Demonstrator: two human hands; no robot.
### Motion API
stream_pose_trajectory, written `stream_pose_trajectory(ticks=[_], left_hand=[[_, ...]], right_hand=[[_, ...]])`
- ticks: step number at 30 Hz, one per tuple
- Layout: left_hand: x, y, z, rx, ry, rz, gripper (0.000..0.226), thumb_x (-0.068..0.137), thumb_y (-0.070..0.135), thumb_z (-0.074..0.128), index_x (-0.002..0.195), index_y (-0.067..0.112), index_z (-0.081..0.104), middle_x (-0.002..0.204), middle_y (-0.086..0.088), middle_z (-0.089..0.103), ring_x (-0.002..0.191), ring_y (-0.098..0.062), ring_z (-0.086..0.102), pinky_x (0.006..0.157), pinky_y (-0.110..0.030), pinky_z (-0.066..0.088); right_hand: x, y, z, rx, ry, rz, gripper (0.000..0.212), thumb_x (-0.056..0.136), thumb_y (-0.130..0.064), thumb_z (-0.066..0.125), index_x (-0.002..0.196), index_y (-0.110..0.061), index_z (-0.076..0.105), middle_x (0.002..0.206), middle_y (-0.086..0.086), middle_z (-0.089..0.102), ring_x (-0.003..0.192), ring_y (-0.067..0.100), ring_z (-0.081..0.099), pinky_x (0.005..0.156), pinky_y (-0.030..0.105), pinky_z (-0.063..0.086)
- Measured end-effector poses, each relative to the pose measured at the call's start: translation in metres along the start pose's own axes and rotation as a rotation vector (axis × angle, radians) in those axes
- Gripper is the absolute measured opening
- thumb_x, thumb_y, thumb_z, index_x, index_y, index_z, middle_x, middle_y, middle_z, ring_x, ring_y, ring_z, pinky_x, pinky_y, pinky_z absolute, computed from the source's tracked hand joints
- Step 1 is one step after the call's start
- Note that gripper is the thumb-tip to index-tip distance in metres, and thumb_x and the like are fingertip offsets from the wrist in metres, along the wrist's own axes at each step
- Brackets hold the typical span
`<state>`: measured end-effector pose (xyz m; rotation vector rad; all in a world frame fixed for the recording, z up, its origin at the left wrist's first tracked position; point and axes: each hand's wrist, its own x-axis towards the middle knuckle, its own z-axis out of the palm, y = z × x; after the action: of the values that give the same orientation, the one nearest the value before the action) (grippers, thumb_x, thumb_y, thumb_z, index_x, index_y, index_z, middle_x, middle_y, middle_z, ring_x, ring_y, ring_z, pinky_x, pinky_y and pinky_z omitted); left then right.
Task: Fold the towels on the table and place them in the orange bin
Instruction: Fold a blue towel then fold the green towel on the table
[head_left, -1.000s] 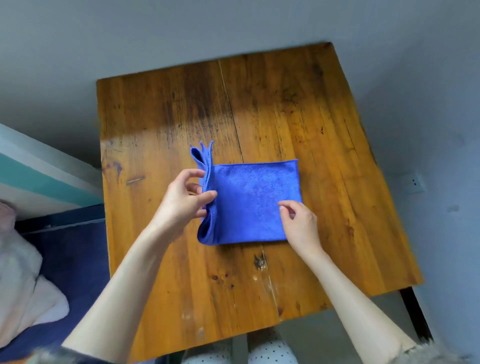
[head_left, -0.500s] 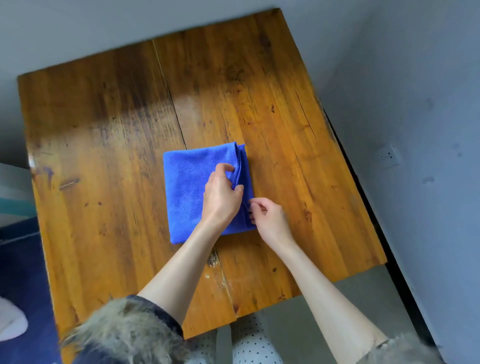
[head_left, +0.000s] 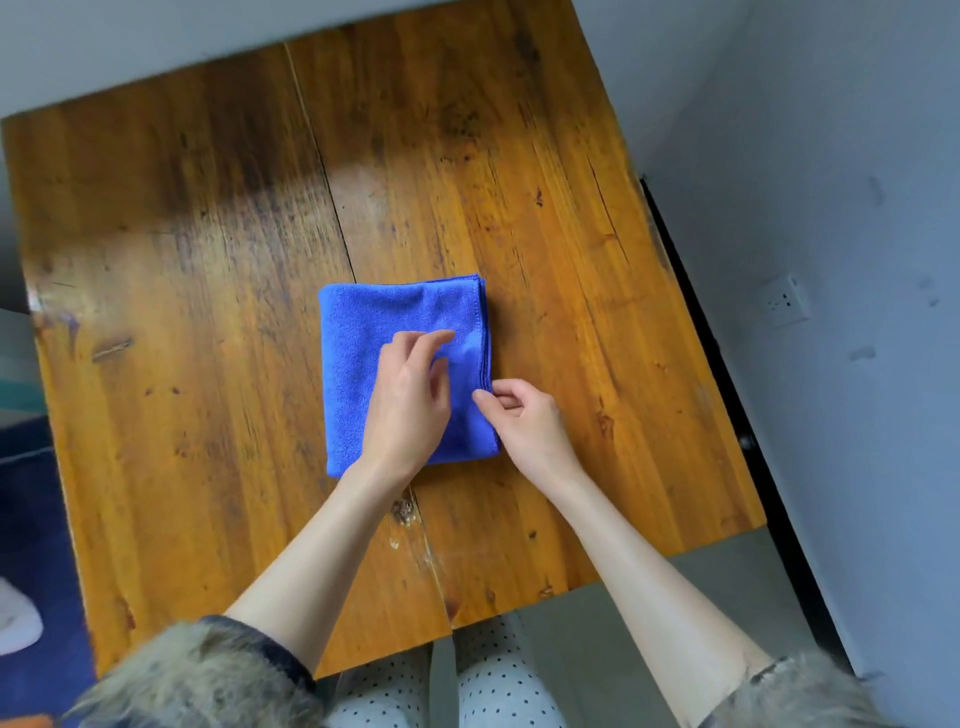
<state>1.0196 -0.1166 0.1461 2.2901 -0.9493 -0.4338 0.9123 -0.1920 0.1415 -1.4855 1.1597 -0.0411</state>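
A blue towel (head_left: 374, 364) lies folded into a rectangle in the middle of the wooden table (head_left: 171, 322), its stacked edges along the right side. My left hand (head_left: 408, 405) is over the towel's right half with fingers loose and spread, gripping nothing. My right hand (head_left: 524, 421) is at the towel's right edge with fingers curled; its thumb tip lies on the stacked edges and pinches them. An orange patch (head_left: 28, 719) shows at the bottom left corner; I cannot tell what it is.
A grey wall with a white socket (head_left: 787, 306) runs close along the table's right side. Left of the table is a dark blue surface with a white cloth (head_left: 15, 618) on it. My knees in dotted trousers (head_left: 498, 686) are under the near edge.
My left hand carried the towel's left side over to the right, folding it in half, then let go. My right hand stayed at the right edge. The view shifted right.
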Motion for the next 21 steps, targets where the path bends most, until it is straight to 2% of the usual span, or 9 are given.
stream_pose_trajectory(ticks=[3,6,10,13,16,18,21], left_hand=[[0.006,-0.027,-0.022,0.281,0.102,0.144,0.032,0.087,0.008,0.045,0.115,0.010,0.060,0.116,-0.010,0.057,0.109,-0.029,0.045,0.085,-0.039,0.037],[0.037,-0.049,-0.045,0.413,0.086,0.105,0.036,0.089,0.011,0.050,0.125,0.013,0.053,0.129,-0.009,0.052,0.125,-0.033,0.037,0.096,-0.043,0.029],[0.065,-0.059,-0.056,0.344,-0.050,-0.004,0.031,0.096,0.024,0.048,0.125,0.015,0.055,0.120,-0.007,0.055,0.124,-0.030,0.035,0.098,-0.042,0.026],[0.069,-0.064,-0.057,0.263,-0.040,-0.026,0.025,0.095,0.026,0.050,0.112,0.012,0.062,0.112,-0.010,0.056,0.113,-0.032,0.040,0.095,-0.039,0.031],[0.071,-0.069,-0.057,0.112,-0.020,-0.102,0.018,0.094,0.017,0.051,0.103,0.006,0.061,0.105,-0.011,0.052,0.107,-0.031,0.043,0.091,-0.024,0.029],[0.070,-0.072,-0.057,0.013,-0.005,-0.160,0.015,0.095,0.013,0.049,0.101,0.003,0.059,0.102,-0.010,0.047,0.106,-0.029,0.046,0.087,-0.017,0.027],[0.065,-0.077,-0.056,-0.045,-0.005,-0.160,0.016,0.095,0.015,0.049,0.105,0.005,0.057,0.103,-0.005,0.044,0.107,-0.025,0.047,0.090,-0.017,0.028]], right_hand=[[0.014,-0.014,0.002,-0.031,0.034,-0.022,0.025,0.088,-0.028,0.062,0.106,-0.009,0.064,0.087,-0.002,0.061,0.086,0.015,0.060,0.083,0.030,0.047],[0.035,-0.029,0.005,-0.065,0.056,-0.057,0.028,0.089,-0.029,0.061,0.110,-0.010,0.061,0.091,-0.003,0.059,0.087,0.014,0.057,0.079,0.027,0.046],[0.057,-0.041,0.010,-0.103,0.053,-0.045,0.025,0.090,-0.027,0.058,0.109,-0.010,0.058,0.096,0.000,0.060,0.093,0.021,0.061,0.081,0.031,0.048],[0.063,-0.044,0.010,-0.153,0.053,-0.055,0.021,0.093,-0.022,0.054,0.108,-0.009,0.059,0.094,-0.001,0.058,0.093,0.020,0.058,0.084,0.032,0.046],[0.065,-0.045,0.011,-0.099,0.036,-0.044,0.020,0.093,-0.021,0.055,0.107,-0.009,0.061,0.100,0.002,0.063,0.094,0.019,0.059,0.087,0.034,0.048],[0.066,-0.045,0.013,-0.033,0.033,-0.024,0.020,0.092,-0.020,0.056,0.108,-0.009,0.064,0.102,0.002,0.066,0.096,0.019,0.061,0.091,0.038,0.049],[0.065,-0.046,0.014,-0.026,0.049,-0.023,0.022,0.093,-0.021,0.055,0.108,-0.011,0.066,0.101,-0.002,0.066,0.097,0.015,0.062,0.091,0.035,0.050]])
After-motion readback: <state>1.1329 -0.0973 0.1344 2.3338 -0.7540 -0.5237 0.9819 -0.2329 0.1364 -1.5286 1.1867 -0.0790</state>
